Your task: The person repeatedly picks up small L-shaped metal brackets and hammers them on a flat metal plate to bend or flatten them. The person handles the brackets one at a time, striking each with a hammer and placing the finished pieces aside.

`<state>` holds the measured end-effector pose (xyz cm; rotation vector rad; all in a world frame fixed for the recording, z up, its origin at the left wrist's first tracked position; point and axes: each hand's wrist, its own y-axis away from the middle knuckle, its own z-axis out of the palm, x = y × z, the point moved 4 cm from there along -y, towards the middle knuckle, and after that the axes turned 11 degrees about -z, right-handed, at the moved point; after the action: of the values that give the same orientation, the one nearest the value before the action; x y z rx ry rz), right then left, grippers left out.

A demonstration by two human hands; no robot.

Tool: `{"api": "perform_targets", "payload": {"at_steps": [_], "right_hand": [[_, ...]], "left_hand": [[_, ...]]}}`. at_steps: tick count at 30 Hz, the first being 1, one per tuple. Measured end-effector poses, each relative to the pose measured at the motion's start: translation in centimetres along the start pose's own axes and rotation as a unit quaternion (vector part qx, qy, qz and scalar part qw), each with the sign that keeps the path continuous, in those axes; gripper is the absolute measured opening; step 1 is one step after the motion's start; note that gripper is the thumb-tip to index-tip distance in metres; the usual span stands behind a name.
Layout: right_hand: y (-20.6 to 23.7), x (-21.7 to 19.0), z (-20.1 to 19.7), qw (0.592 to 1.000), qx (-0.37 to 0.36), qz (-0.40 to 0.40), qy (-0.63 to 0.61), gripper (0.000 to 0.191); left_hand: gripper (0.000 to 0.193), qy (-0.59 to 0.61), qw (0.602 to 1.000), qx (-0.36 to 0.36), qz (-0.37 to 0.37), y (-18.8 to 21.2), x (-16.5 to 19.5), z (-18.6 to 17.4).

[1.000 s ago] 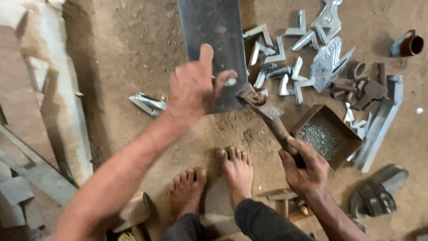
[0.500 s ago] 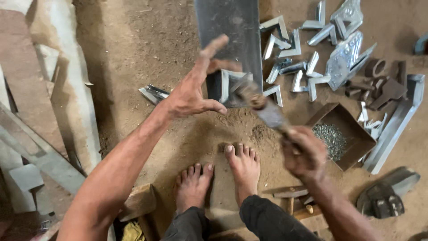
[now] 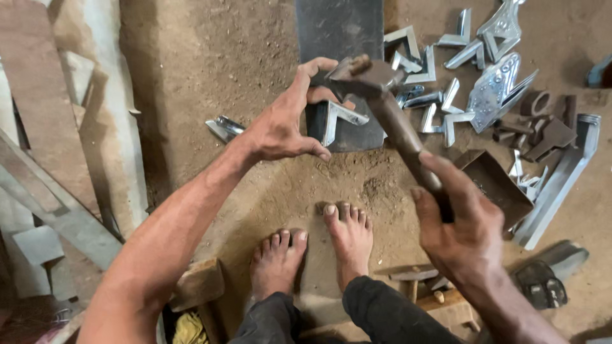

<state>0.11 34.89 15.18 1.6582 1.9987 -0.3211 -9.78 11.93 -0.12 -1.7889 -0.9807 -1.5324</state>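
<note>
The right hand [image 3: 465, 223] is closed around the wooden handle of a hammer [image 3: 389, 114], whose metal head is raised above the near end of a dark steel plate [image 3: 338, 38] lying on the dirt floor [image 3: 210, 76]. The left hand [image 3: 284, 124] is open with fingers spread and bent, its fingertips at a small angle bracket [image 3: 338, 118] that sits on the near edge of the plate; whether the thumb touches the bracket cannot be told. The hammer head is just above and beside the left fingers, apart from the bracket. Two bare feet [image 3: 312, 251] rest on the floor below the plate, toes pointing toward it. To the right of the plate lies a loose pile of shiny angle brackets [image 3: 440, 95], with larger perforated metal pieces [image 3: 494, 89] beyond them. A small open box [image 3: 494, 185] sits just right of the hammer handle, partly hidden by the right hand. A separate metal piece [image 3: 223, 127] lies on the floor left of the left hand. Boards and metal strips [image 3: 51, 159] lie along the left side.
</note>
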Motion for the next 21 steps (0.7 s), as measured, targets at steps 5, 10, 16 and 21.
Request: {"api": "perform_targets", "payload": {"at_steps": [5, 10, 16, 21], "right_hand": [[0.2, 0.7, 0.8, 0.994, -0.036, 0.106, 0.001, 0.049], [1.0, 2.5, 2.0, 0.991, -0.048, 0.129, -0.005, 0.051], [4.1, 3.9, 1.2, 0.999, 0.047, 0.010, -0.019, 0.048], [5.2, 3.5, 2.3, 0.998, 0.012, -0.005, -0.059, 0.046]], "left_hand": [[0.138, -0.012, 1.000, 0.022, 0.005, -0.2, -0.4, -0.1], [0.125, 0.010, 0.999, 0.015, -0.051, 0.3, 0.2, -0.2], [0.085, 0.156, 0.940, 0.292, -0.082, 9.2, 2.1, 4.3], [0.055, -0.022, 0.919, 0.393, -0.031, 7.8, 1.5, 9.2]]}}
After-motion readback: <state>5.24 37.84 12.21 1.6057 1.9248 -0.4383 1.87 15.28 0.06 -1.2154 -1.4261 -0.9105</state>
